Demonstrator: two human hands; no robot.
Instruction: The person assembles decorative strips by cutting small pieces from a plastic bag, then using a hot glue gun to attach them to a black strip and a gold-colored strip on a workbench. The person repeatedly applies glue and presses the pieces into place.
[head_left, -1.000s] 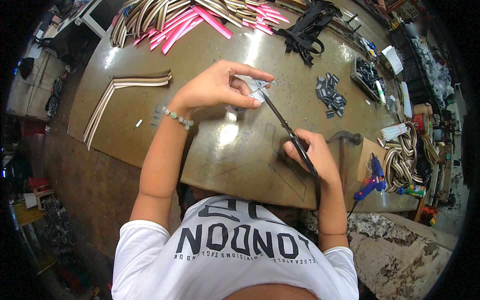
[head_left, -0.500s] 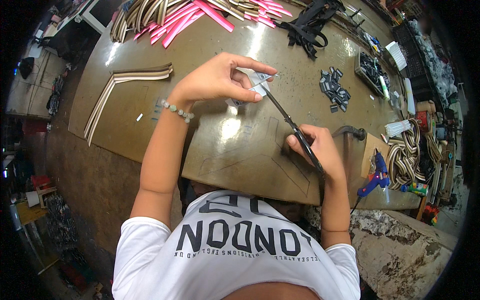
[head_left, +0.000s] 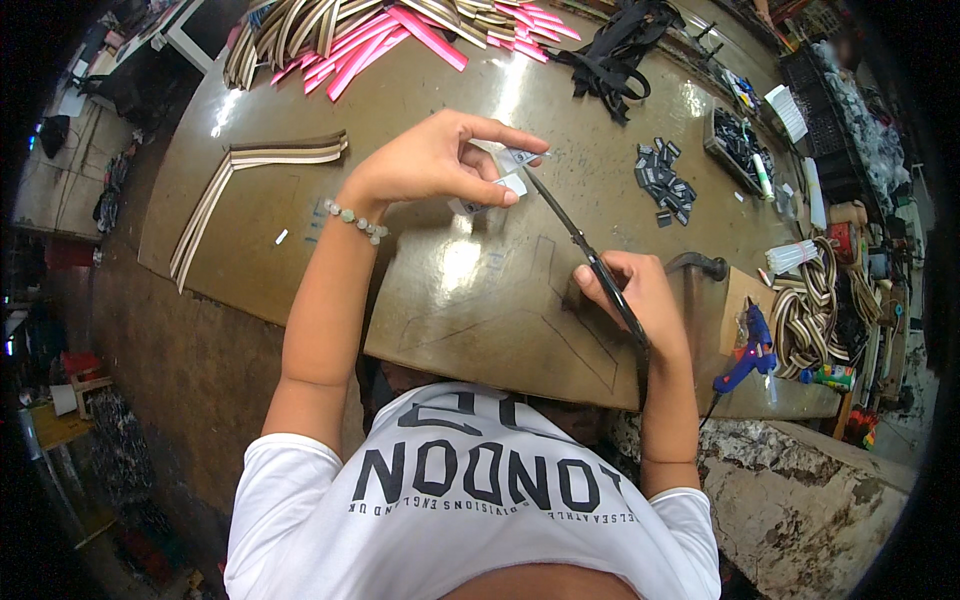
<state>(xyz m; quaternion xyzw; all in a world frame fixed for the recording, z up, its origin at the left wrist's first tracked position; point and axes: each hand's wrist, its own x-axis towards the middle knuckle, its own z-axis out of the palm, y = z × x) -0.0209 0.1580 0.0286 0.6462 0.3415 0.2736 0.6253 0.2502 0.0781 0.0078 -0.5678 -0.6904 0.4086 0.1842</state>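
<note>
- Big brown worktable (head_left: 300,260), glossy, scuffed, light glare in patches; pencilled outline drawn on near part.
- Cluttered workshop around: dim floor at left, shelves and crates at far right, rough stone ledge (head_left: 800,480) at lower right.
- White T-shirt (head_left: 470,500) with dark lettering across bottom of view.
- Heap of flat strips (head_left: 390,25) at far table edge, pink and striped beige-brown, stiff-looking.
- Angled striped strip piece (head_left: 235,185) lying flat at left of table, bent like an elbow.
- Tangle of black straps (head_left: 615,45) at far centre, soft webbing.
- Coiled striped bands (head_left: 810,310) at right, near bundle of white sticks (head_left: 795,255).
- Pile of small dark metal clips (head_left: 662,180) on table, right of hands, well apart.
- Blue glue gun (head_left: 750,350) on right edge, plastic, upright on stand.
- Left hand (head_left: 435,160) raised over table, fingers narrow, pinching small white-grey scrap (head_left: 510,170); bead bracelet (head_left: 355,220) on wrist.
- Right hand (head_left: 635,300) closed around handles of long dark scissors (head_left: 580,245), thin metal blades, tip at scrap.
- Scrap held above table centre, between left fingertips, touching scissor tip; papery or fabric, cannot tell which.
</note>
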